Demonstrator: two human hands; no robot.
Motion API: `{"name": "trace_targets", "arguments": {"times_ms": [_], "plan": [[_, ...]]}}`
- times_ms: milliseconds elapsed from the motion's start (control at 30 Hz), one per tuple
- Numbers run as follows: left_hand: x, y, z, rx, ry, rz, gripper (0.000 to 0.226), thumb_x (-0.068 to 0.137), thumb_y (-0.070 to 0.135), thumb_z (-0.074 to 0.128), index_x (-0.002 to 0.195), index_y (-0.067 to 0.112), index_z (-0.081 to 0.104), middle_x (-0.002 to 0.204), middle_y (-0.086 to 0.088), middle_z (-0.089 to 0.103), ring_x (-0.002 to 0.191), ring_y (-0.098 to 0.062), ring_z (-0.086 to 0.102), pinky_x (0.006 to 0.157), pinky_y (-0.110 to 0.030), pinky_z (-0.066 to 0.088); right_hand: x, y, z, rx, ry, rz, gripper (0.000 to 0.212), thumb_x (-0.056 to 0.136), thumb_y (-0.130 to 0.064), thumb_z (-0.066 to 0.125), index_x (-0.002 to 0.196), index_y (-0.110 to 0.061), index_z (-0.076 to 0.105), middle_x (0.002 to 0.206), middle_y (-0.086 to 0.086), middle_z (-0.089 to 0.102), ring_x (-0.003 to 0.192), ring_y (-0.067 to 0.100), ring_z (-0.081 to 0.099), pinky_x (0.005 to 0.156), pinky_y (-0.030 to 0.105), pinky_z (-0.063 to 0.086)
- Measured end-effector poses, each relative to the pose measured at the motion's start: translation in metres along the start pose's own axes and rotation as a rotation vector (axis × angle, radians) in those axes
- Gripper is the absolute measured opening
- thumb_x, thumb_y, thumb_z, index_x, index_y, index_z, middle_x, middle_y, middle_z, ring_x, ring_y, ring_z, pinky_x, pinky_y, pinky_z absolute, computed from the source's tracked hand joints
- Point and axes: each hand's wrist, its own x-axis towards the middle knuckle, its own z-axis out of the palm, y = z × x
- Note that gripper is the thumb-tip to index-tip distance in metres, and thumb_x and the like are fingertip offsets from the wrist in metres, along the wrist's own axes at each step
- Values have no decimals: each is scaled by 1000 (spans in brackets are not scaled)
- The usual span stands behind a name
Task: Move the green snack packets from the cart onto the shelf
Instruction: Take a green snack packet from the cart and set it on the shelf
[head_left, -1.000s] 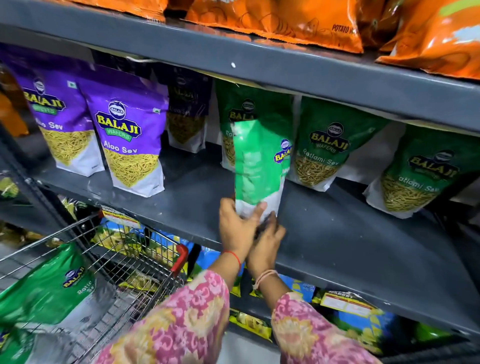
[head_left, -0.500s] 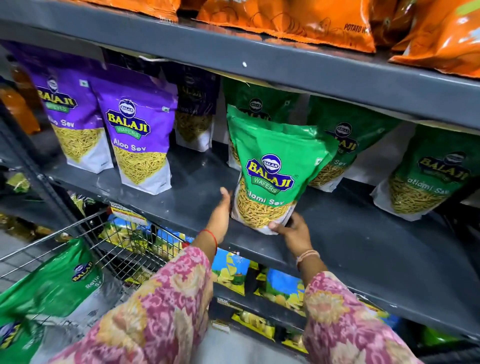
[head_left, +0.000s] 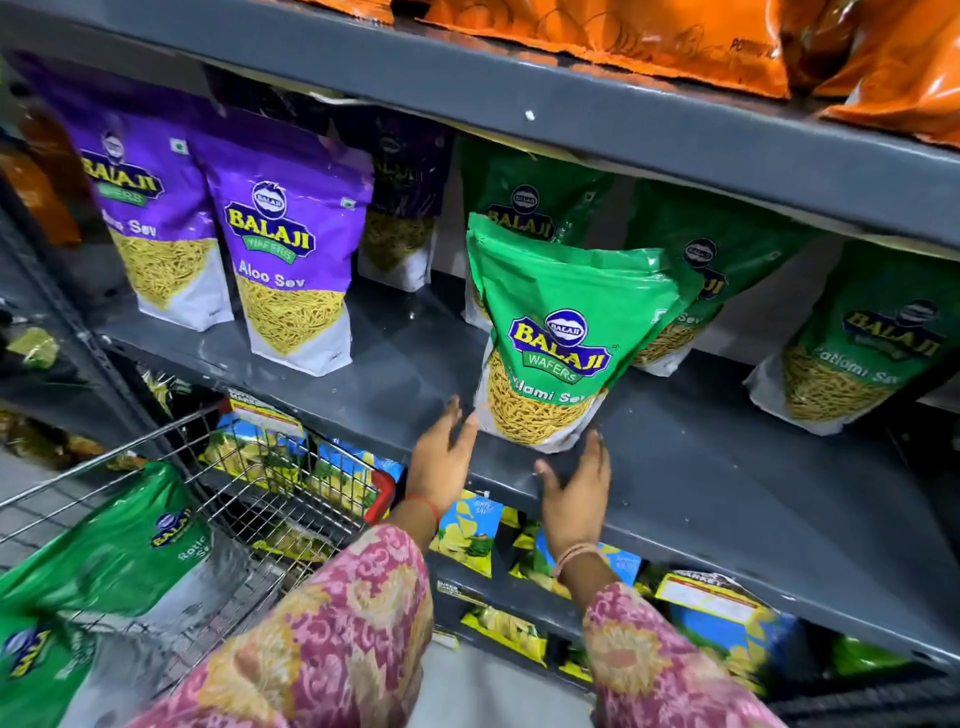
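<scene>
Front green packet (head_left: 563, 332): standing upright on the grey shelf (head_left: 727, 467), near its front edge, in front of other green packets (head_left: 852, 348) at the back; slightly bulged, top leaning a little rearward.
Left hand (head_left: 444, 460): just left of the front green packet's lower corner, fingers spread, clamped on nothing; contact with the corner uncertain because of blur.
Right hand (head_left: 574, 499): just below and right of that packet's base, palm down over the shelf edge, fingers apart, holding nothing.
Cart (head_left: 291, 499): left of the front green packet and lower; wire basket with more green packets in the cart (head_left: 109, 561) lying flat inside.
Purple packets (head_left: 291, 270): left of the front green packet, same shelf, not part of the job.
Handling, by judgement: light, soft foil pouch, glossy and likely slippery; crisp contents likely crushable, so no squeezing the belly.
Where to hold: probably the flat sealed top edge, or both sides near the base with open palms.
Risk: likely to tip forward if nudged at the bottom.
</scene>
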Motion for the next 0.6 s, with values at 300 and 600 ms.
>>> {"name": "trace_targets", "arguments": {"times_ms": [300,600], "plan": [[-72,-94,-128,351,521,-72,66,82,37,37,136,0,29,150,-21,25,141,-31,14,117,-44,15,-99,-41,96,-244,-285,-430,72,83,-52,41,131,2,36,145,24,31,136,32,23,110,32,18],[-149,-212,-230,110,683,-690,62,85,26,59,132,-5,33,139,-30,39,129,-40,37,110,-47,29,-162,-73,221,-375,-825,-579,81,80,-47,57,139,-5,21,153,16,14,140,26,18,113,33,17]]}}
